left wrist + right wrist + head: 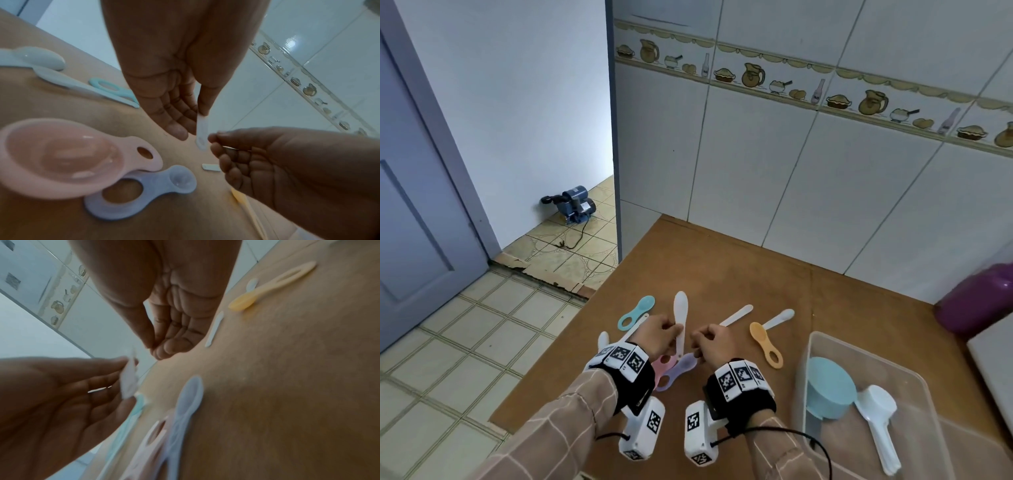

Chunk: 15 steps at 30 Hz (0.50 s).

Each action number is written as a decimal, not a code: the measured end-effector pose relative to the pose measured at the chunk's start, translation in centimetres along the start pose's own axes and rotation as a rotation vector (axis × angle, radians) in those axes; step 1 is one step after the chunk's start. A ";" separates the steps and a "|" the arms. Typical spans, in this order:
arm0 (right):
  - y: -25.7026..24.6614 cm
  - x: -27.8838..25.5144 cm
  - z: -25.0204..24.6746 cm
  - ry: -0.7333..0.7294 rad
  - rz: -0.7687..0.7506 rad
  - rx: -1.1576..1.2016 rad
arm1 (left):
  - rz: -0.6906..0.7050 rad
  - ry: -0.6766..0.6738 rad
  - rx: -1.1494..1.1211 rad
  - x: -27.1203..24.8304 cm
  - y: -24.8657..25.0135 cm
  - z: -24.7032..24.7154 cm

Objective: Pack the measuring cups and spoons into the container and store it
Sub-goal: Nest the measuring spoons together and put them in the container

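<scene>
My left hand (675, 330) pinches the handle of a white measuring spoon (681, 313) between thumb and fingers and holds it above the brown table (739, 274). In the left wrist view the spoon handle (202, 129) hangs from those fingers. My right hand (697, 342) is curled into a loose fist just right of the handle and holds nothing; its fingertips (162, 352) meet the thumb. Pink (664, 363), purple (679, 370), teal (637, 313), orange (765, 342) and white (738, 315) spoons lie on the table. The clear container (804, 359) holds a blue cup (828, 390) and a white scoop (876, 411).
A purple jar (972, 305) and a white object (993, 359) stand at the right edge. Tiled wall closes the back of the table. The table's left edge drops to a tiled floor, where a pump (571, 204) sits far off.
</scene>
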State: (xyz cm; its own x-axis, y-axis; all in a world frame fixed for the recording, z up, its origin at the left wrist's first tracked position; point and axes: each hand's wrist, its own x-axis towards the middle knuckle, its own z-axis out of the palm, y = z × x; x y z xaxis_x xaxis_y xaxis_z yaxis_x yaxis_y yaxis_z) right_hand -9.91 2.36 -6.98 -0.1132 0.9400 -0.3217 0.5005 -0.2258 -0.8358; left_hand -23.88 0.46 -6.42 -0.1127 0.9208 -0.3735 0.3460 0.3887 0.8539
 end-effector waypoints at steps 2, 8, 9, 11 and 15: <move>-0.1 0.3 -1.4 0.082 0.023 -0.118 | 0.010 0.000 0.015 0.0 -0.1 0.0; -0.7 2.5 -6.4 0.326 0.126 -0.396 | 0.010 0.006 0.027 0.2 -0.4 -0.1; -0.6 2.8 -7.0 0.326 0.152 -0.387 | 0.011 0.002 0.029 0.2 -0.4 -0.2; -0.2 3.5 -8.1 0.314 0.191 -0.373 | 0.013 0.000 0.047 0.3 -0.4 -0.3; 0.3 3.5 -9.4 0.306 0.209 -0.582 | -0.004 0.017 0.038 0.5 -0.6 -0.3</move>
State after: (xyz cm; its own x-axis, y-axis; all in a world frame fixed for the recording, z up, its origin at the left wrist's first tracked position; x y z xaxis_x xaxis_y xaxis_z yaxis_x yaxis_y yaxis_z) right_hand -2.08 7.96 -4.22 0.2408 0.9408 -0.2384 0.8744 -0.3169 -0.3674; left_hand -24.48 0.72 -7.03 -0.1298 0.9197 -0.3705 0.3802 0.3913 0.8381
